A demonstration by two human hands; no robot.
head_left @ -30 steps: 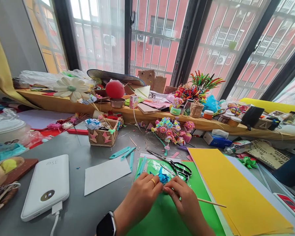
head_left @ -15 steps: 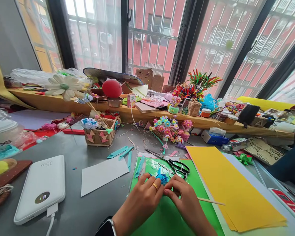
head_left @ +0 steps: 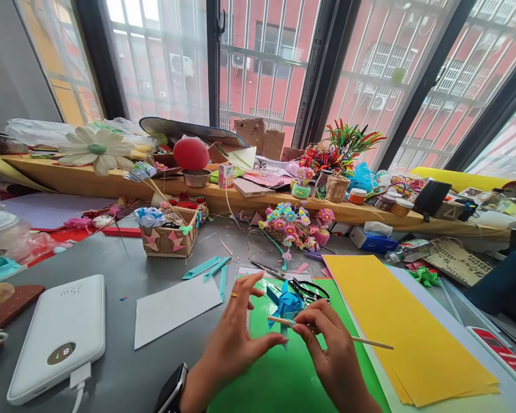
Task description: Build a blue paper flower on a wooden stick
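My right hand (head_left: 329,344) pinches a thin wooden stick (head_left: 373,343) that lies nearly level, its left end poking out past the fingertips. Just beyond the fingertips is a blue folded paper flower (head_left: 287,303); whether it is fixed to the stick, I cannot tell. A narrow bluish strip hangs below the stick there. My left hand (head_left: 236,330) is open left of the flower, thumb and fingers spread apart. Under both hands lies a green sheet (head_left: 279,378) in a clear sleeve. Black-handled scissors (head_left: 313,291) rest behind the flower, partly hidden.
Left of the hands are a white card (head_left: 176,310), light-blue paper strips (head_left: 204,268) and a white power bank (head_left: 60,338) with a cable. Yellow paper sheets (head_left: 395,321) lie at right. A cardboard box (head_left: 169,238) and beaded flowers (head_left: 288,223) stand at the back.
My left hand has let go and moved left, its fingers opening. The blue flower and the stick's left end, mostly covered before, now show. My right hand keeps its pinch.
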